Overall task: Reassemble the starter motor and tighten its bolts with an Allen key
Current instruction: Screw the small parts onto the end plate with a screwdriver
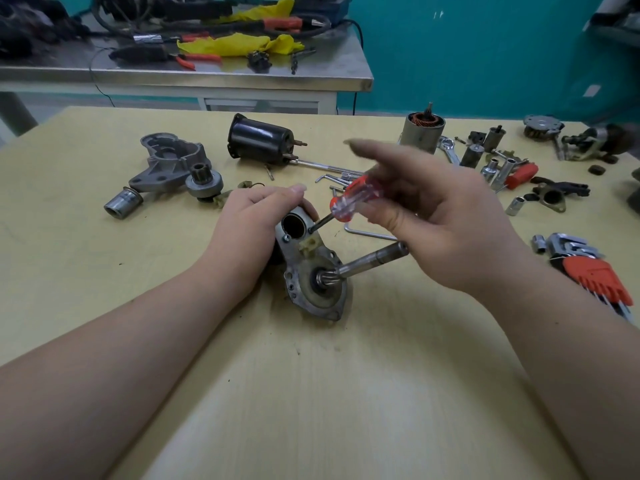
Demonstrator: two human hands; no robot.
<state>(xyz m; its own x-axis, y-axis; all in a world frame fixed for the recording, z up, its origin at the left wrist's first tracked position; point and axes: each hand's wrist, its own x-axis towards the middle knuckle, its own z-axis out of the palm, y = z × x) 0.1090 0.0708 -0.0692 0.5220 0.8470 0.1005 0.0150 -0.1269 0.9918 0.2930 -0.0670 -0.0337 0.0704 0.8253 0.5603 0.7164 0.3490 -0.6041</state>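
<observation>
Starter motor assy (311,271) sits mid-counter (311,393), shaft (374,258) angled up to the right. Left hand (249,226) grips its upper end, fingers curled over the housing. Right hand (433,216) holds a screwdriver (353,199) w/ clear/red handle — lower fingers wrapped round it, index finger straight out, blurred; tip at the plate's top edge. Allen key set (588,268) lies far right, another key (370,233) just behind the motor — untouched.

A pale yellow wooden worktable (311,393) fills the near ground; beyond it on the far left stands a steel-topped bench (194,77) against a teal wall (467,57).
</observation>
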